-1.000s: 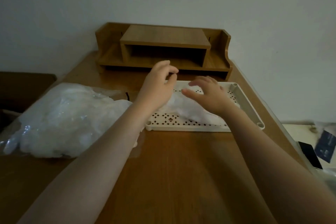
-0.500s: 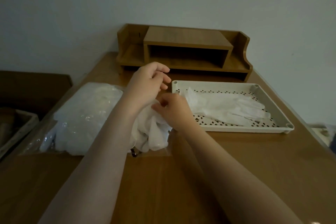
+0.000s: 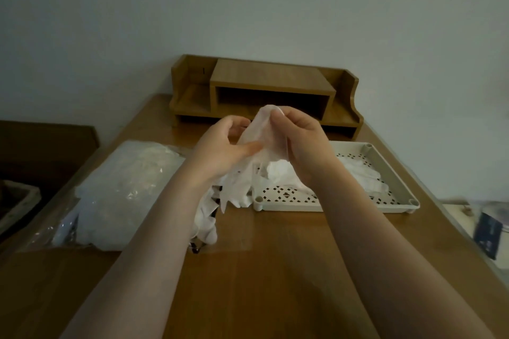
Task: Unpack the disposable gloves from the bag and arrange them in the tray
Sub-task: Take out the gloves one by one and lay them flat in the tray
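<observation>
- Counter [image 3: 275,283]: wooden top, runs from the near edge back to the wall; both forearms reach in across the near edge.
- Wooden shelf unit [image 3: 265,91]: sits at the counter's far edge against the wall, one open cubby in the middle, lower side ledges.
- Bag [image 3: 124,190]: clear plastic, lies along the counter's left edge, still bulging with white gloves. Its open mouth faces the counter's middle, a few gloves spilling out there under the left forearm.
- Tray [image 3: 396,173]: cream plastic, perforated floor, on the right half of the counter just in front of the shelf unit. Its near-left corner post sits just right of the spilled gloves.
- Gloves in the tray [image 3: 363,176]: white, laid flat on the tray floor toward its right side; count not readable.
- Held glove [image 3: 264,135]: thin, translucent white, raised above the counter between bag and tray, over the tray's left edge. Cuff end up, rest hanging down toward the spilled pile.
- Left hand [image 3: 220,148]: grip closed on the held glove, thumb and fingers pinching its left side.
- Right hand [image 3: 300,140]: grip closed on the same glove, fingertips pinching the top edge, fingers curled.
- Dark blue item [image 3: 487,231]: off the counter's right edge, blurred, can't identify.
</observation>
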Demonstrator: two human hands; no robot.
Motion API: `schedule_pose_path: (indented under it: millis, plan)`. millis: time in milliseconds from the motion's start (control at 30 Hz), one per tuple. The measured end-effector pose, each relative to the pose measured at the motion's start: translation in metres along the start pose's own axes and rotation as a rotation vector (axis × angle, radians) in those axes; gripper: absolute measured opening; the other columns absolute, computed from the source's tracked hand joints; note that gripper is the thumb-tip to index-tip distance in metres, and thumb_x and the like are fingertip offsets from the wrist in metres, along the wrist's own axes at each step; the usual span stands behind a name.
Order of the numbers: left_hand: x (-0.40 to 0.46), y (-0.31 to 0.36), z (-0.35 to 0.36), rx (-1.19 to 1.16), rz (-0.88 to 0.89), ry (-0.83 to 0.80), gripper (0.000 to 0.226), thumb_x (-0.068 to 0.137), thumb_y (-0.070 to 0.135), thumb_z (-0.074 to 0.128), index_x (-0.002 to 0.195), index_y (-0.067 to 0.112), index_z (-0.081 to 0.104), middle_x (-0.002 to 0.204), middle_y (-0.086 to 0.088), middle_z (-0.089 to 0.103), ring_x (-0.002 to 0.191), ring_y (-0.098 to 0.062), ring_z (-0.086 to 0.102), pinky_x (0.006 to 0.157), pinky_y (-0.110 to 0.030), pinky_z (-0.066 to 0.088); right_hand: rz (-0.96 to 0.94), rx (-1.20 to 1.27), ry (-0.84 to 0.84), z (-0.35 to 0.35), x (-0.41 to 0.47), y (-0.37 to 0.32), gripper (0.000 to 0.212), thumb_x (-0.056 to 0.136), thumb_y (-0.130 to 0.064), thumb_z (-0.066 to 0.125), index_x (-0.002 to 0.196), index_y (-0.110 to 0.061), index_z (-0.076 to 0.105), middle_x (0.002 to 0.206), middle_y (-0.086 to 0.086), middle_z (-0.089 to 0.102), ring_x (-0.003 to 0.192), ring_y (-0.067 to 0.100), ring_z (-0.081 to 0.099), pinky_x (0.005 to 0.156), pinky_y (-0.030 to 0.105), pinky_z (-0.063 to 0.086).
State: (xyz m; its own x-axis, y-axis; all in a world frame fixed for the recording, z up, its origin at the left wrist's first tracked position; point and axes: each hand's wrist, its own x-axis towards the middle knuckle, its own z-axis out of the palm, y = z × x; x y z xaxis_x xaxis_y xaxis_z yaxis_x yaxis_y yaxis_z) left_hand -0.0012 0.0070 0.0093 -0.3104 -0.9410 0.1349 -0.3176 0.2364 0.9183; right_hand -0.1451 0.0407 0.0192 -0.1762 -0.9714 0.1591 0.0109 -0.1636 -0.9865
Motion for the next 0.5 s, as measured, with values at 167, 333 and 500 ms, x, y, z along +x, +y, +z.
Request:
schedule_pose_path:
  millis: [167,333,500]
  plan:
    - [0.002,0.008,0.009,0.041,0.009,-0.033,0.018,0.09,0.026,0.062,0.106,0.02,0.061,0.098,0.001,0.069,0.089,-0.015,0.065,0.083,-0.038,0.053,-0.003,0.056,-0.014,-0.025,-0.001,-0.017,0.021,0.095,-0.025,0.055,0.109,-0.016,0.068,0.097,0.004,0.069,0.09,0.021,0.066,0.08,0.038,0.055]
    - [0.005,0.027,0.007,-0.084,-0.034,-0.151,0.024,0.087,0.038,0.062,0.094,0.015,0.068,0.091,-0.009,0.071,0.08,-0.024,0.067,0.076,-0.038,0.053,0.003,0.033,0.015,-0.058,0.001,-0.026,0.027,0.097,-0.026,0.052,0.12,-0.017,0.063,0.085,-0.001,0.064,0.063,0.006,0.06,0.052,0.018,0.046]
    - [0.009,0.033,0.012,-0.155,-0.043,-0.195,0.022,0.09,0.034,0.059,0.096,0.015,0.067,0.089,-0.003,0.071,0.083,-0.019,0.068,0.078,-0.034,0.055,-0.104,-0.051,-0.049,-0.089,0.005,-0.03,0.025,0.093,-0.015,0.056,0.115,-0.008,0.063,0.1,0.004,0.067,0.093,0.019,0.064,0.082,0.032,0.049]
